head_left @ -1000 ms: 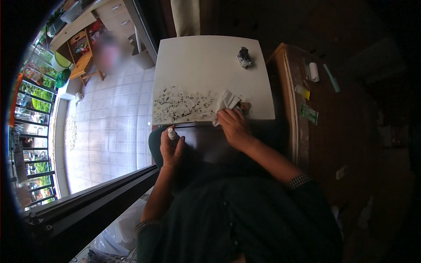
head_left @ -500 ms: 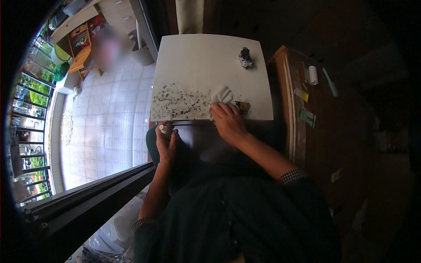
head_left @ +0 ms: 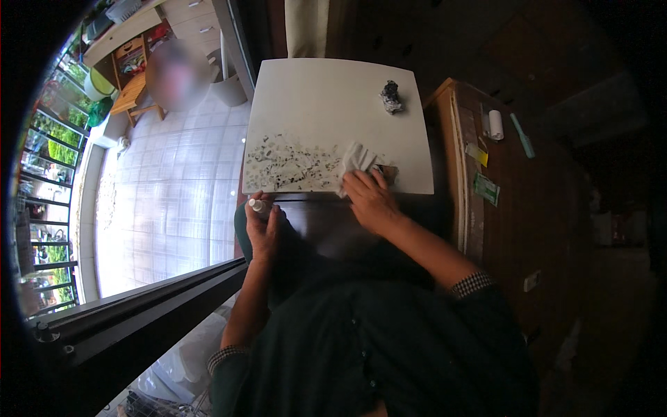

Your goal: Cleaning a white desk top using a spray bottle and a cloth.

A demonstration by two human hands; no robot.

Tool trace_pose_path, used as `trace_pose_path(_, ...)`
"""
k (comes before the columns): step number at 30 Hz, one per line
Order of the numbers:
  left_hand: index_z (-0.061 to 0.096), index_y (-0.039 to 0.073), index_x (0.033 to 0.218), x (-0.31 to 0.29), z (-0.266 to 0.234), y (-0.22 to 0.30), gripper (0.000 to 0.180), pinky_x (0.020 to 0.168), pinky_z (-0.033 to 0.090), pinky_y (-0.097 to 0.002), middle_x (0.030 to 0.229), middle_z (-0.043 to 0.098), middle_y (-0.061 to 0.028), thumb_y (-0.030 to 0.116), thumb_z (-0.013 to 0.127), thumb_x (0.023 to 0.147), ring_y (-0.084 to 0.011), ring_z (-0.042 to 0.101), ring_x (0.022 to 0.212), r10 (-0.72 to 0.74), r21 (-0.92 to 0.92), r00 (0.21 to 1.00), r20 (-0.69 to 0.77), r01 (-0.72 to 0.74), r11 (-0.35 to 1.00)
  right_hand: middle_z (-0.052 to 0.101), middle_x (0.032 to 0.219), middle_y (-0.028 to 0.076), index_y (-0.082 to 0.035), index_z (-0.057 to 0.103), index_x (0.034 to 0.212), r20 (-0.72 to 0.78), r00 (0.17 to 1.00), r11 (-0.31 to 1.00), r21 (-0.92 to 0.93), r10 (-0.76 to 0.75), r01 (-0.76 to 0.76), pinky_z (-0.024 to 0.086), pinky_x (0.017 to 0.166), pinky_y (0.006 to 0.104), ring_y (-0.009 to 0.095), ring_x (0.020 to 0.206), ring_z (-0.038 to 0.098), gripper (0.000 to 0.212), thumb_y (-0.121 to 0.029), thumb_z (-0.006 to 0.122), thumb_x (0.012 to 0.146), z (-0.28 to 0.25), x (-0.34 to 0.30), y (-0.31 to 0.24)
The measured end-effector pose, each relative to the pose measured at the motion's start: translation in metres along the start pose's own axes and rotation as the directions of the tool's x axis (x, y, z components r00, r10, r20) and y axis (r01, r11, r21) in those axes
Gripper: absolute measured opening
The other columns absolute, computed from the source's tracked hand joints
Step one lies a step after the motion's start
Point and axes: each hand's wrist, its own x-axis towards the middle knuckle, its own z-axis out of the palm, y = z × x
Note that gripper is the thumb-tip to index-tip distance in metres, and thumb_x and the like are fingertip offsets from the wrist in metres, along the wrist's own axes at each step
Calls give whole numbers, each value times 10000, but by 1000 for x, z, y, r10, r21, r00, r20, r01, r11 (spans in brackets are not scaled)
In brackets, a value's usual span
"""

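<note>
My right hand presses a crumpled white cloth or tissue onto a white tabletop, near its front edge. Black and grey smudges and flecks cover the surface left of the cloth. Just right of my fingers lies a small flat brown piece, partly hidden by the cloth and hand. My left hand is wrapped round a small bottle with a whitish top, just off the front left corner. At the far right of the tabletop sits a crumpled wad stained black.
A wooden cabinet stands to the right, bearing a white roll, a turquoise tool and a green packet. On the left, a dark sliding-door track borders the tiled floor. A blurred figure is beyond.
My right hand and the cloth have shifted slightly right and toward me. My left hand keeps its hold on the bottle. The whole view has moved a little.
</note>
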Motion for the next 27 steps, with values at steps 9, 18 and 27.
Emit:
trace_pose_path(9,508,39,1321,12,-13,10,436,939,504,-323,1175,639,-106,60,706,932,-196,627,1066,20,246,998,55,-33,969,492,1449,121,4,594,1323,102,994,996,66,49,-56,315,1163,506,291,1379,420,551,-183,752,829,-10,13,-8)
trace_pose_path(18,497,57,1348,14,-11,9,452,965,496,-369,1180,647,-156,112,699,949,-266,642,1107,57,370,995,88,-86,925,482,1458,133,22,559,1337,82,997,992,126,-2,-9,314,1175,489,307,1390,422,601,-139,768,798,-16,15,-3)
trace_pose_path(27,533,38,1309,16,-11,-1,441,896,533,-320,1105,668,-101,118,732,924,-189,656,1029,51,253,998,43,-61,966,504,1470,125,5,606,1302,56,998,988,152,9,-17,299,1180,496,294,1411,419,560,-174,773,798,-6,6,7)
